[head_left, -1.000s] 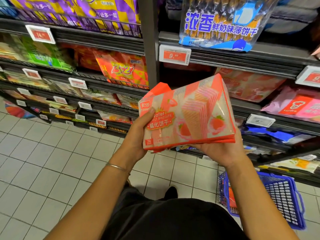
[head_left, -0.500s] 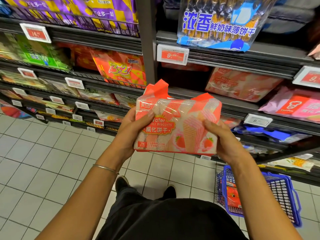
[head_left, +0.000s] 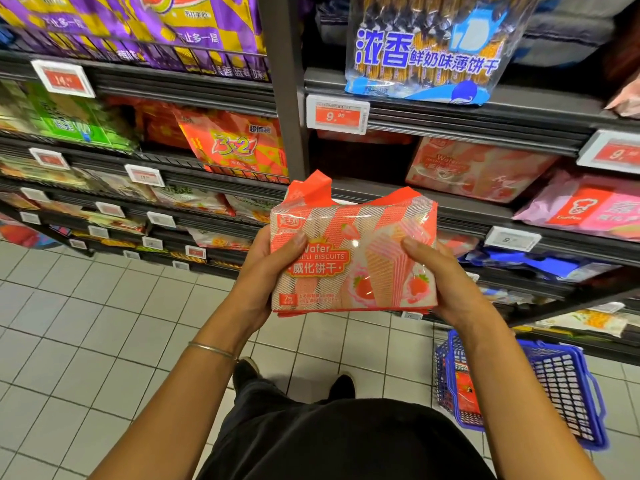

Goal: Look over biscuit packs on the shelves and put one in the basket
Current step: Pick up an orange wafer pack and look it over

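I hold a red and pink strawberry wafer biscuit pack point(head_left: 349, 258) in front of me at chest height, its printed front facing me. My left hand point(head_left: 265, 271) grips its left end with the thumb on the front. My right hand point(head_left: 440, 278) grips its right end, thumb over the front too. The blue plastic basket point(head_left: 568, 386) stands on the floor at the lower right, below my right forearm, with a red packet inside it. Shelves of biscuit packs fill the background.
A dark shelf upright point(head_left: 287, 98) splits the shelving. More of the same wafer packs point(head_left: 478, 168) lie on the shelf behind, a blue milk biscuit bag point(head_left: 422, 50) above, an orange pack point(head_left: 239, 143) to the left. White floor tiles point(head_left: 86, 323) spread at left.
The pack came down from a tilted, raised position to level and lower in front of me. My right hand shifted from under it to gripping its right end.
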### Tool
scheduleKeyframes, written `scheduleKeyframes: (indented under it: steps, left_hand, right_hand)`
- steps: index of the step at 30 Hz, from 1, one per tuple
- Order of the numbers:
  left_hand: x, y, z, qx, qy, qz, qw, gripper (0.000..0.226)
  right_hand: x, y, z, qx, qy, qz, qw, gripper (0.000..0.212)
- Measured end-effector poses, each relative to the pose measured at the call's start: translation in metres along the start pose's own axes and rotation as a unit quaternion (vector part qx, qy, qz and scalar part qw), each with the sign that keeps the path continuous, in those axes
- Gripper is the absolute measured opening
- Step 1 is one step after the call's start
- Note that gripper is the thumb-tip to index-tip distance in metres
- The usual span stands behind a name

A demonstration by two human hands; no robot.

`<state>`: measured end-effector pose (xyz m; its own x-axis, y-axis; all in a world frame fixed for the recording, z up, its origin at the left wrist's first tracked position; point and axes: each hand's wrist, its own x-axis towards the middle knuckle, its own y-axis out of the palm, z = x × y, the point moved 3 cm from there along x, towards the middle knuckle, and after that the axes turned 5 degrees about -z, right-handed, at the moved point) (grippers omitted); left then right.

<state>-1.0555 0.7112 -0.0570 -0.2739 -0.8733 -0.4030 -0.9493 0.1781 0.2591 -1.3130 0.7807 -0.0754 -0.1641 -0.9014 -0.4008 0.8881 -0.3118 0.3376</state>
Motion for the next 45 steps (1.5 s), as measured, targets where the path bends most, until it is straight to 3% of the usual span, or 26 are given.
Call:
scheduleKeyframes:
  steps: [9,11,15,19,22,26,32,36,38,41,43,45]
  left_hand:
    - [-0.002,-0.002,-0.002,-0.018,0.003,-0.006,1.0,0.069]
    - [-0.003,-0.003,-0.003,-0.025,0.003,-0.007,1.0,0.077]
    - [-0.004,-0.005,-0.004,-0.027,0.014,-0.007,1.0,0.087]
    - [-0.006,-0.004,-0.005,-0.018,0.02,0.002,1.0,0.108]
    - [-0.006,-0.003,-0.005,-0.013,0.028,0.012,0.999,0.086]
    - [-0.005,-0.003,-0.002,-0.003,0.03,0.016,0.999,0.071]
    - [-0.003,-0.004,0.0,0.003,0.029,0.026,0.999,0.072]
    - [-0.005,-0.003,-0.003,-0.014,0.028,0.038,0.999,0.104]
    - [-0.004,-0.005,-0.004,-0.046,0.024,0.049,0.997,0.099]
    - [0.002,-0.007,0.001,-0.134,-0.04,0.075,0.987,0.081]
    - [0.006,-0.007,0.013,-0.171,-0.111,0.077,0.976,0.078]
    - [0.005,-0.001,0.026,-0.177,-0.158,0.077,0.968,0.06]
  right_hand:
    - [-0.005,0.004,-0.002,0.013,0.012,0.011,1.0,0.077]
    - [-0.007,0.006,-0.003,0.019,0.016,0.022,0.999,0.077]
    - [-0.01,0.01,-0.002,0.011,-0.014,0.041,0.999,0.098]
    - [-0.012,0.009,0.0,0.018,-0.029,0.039,0.999,0.089]
    - [-0.013,0.006,-0.001,0.034,-0.044,0.034,0.998,0.064]
    - [-0.014,0.005,0.0,0.043,-0.059,0.033,0.997,0.062]
    - [-0.014,0.003,0.001,0.047,-0.068,0.038,0.996,0.064]
    - [-0.013,0.001,-0.002,0.069,-0.061,0.033,0.995,0.052]
    - [-0.013,0.0,-0.003,0.096,-0.046,0.033,0.994,0.046]
    - [-0.012,0.0,-0.006,0.136,-0.012,0.033,0.99,0.055]
    - [-0.011,0.001,-0.01,0.173,0.012,0.024,0.984,0.043]
    - [-0.009,0.003,-0.016,0.217,0.047,-0.003,0.975,0.035]
